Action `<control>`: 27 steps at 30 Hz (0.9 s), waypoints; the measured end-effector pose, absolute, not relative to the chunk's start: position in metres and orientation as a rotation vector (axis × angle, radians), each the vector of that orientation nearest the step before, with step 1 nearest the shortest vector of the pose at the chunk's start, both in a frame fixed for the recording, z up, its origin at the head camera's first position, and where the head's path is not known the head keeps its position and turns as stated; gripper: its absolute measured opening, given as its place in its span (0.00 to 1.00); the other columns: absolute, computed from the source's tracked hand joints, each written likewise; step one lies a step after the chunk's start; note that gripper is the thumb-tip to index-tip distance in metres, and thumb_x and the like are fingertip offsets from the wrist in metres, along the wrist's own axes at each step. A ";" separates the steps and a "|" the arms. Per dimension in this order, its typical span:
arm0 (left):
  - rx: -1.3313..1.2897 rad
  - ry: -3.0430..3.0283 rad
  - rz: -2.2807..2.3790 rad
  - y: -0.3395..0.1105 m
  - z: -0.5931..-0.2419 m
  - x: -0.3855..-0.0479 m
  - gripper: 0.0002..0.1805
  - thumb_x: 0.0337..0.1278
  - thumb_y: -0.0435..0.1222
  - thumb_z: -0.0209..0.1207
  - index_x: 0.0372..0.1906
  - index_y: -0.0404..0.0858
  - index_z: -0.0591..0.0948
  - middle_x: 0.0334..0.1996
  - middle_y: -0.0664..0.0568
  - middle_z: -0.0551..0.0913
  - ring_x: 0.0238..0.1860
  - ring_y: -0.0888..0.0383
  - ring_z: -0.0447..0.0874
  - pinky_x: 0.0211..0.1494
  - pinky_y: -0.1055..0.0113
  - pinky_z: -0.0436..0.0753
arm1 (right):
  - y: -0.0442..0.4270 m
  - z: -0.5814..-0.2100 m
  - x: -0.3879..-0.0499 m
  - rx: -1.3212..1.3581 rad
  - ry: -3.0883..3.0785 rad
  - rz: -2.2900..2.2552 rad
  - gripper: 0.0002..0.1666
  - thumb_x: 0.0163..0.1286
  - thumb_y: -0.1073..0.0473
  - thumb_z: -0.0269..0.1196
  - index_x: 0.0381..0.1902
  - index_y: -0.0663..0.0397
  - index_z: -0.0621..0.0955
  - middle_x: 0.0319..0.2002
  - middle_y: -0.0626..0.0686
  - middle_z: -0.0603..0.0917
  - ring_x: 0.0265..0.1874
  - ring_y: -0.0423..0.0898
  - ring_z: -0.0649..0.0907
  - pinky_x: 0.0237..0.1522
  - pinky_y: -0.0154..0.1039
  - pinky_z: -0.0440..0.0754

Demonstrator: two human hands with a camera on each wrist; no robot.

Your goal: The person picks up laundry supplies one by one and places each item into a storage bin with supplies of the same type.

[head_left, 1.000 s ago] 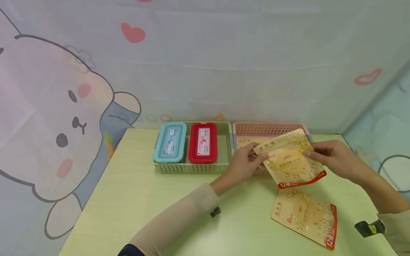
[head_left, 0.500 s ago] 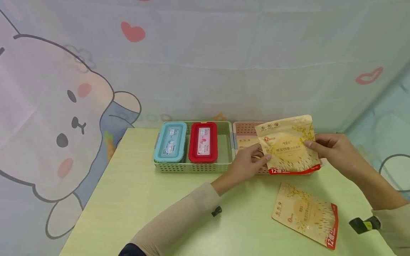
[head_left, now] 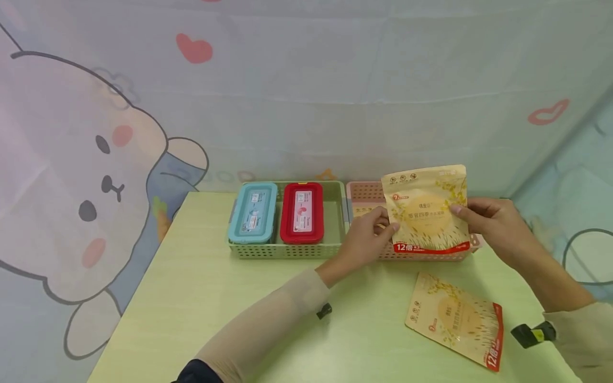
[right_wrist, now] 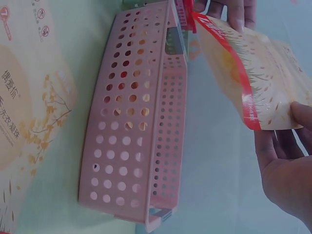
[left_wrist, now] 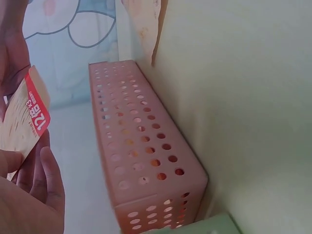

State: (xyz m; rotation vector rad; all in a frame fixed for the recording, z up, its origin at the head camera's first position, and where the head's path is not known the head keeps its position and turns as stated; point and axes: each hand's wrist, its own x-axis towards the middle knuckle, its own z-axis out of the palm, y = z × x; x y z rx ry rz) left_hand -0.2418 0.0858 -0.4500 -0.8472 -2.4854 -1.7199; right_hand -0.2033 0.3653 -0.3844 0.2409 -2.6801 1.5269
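Both hands hold one yellow pouch (head_left: pixel 428 213) with a red bottom band, upright above the pink perforated basket (head_left: pixel 366 192). My left hand (head_left: pixel 366 238) pinches its left edge, thumb in front. At the right edge, my right hand (head_left: pixel 500 226) pinches it, thumb on the printed face and fingers behind. In the right wrist view the pouch (right_wrist: pixel 265 73) is apart from the basket (right_wrist: pixel 117 122). A second matching pouch (head_left: pixel 457 322) lies flat on the table in front of the basket. Part of another yellow pack (head_left: pixel 362 210) shows inside the basket.
A green basket (head_left: pixel 287 251) stands left of the pink one. In it are a light blue lidded box (head_left: pixel 254 213) and a red lidded box (head_left: pixel 302 213). A printed cloth (head_left: pixel 325 96) hangs behind the pale green table (head_left: pixel 191 287).
The held pouch has risen and been turned from a slant to nearly upright, moving back over the pink basket. The right hand has moved up slightly with it. The pouch on the table stays put.
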 end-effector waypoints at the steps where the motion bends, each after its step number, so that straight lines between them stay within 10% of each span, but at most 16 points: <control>1: -0.841 -2.479 -1.727 0.086 -0.448 -0.242 0.06 0.78 0.39 0.62 0.45 0.40 0.80 0.39 0.55 0.89 0.38 0.68 0.87 0.44 0.75 0.84 | 0.365 -0.384 -0.204 0.234 -2.664 1.541 0.22 0.83 0.51 0.61 0.55 0.67 0.85 0.38 0.45 0.91 0.36 0.41 0.88 0.40 0.31 0.84; 27: -0.825 -2.410 -1.691 0.069 -0.421 -0.264 0.09 0.78 0.36 0.61 0.54 0.37 0.82 0.39 0.55 0.85 0.38 0.64 0.84 0.44 0.73 0.85 | 0.341 -0.386 -0.220 0.139 -2.401 1.671 0.23 0.79 0.52 0.65 0.56 0.70 0.82 0.43 0.41 0.87 0.42 0.38 0.86 0.40 0.31 0.88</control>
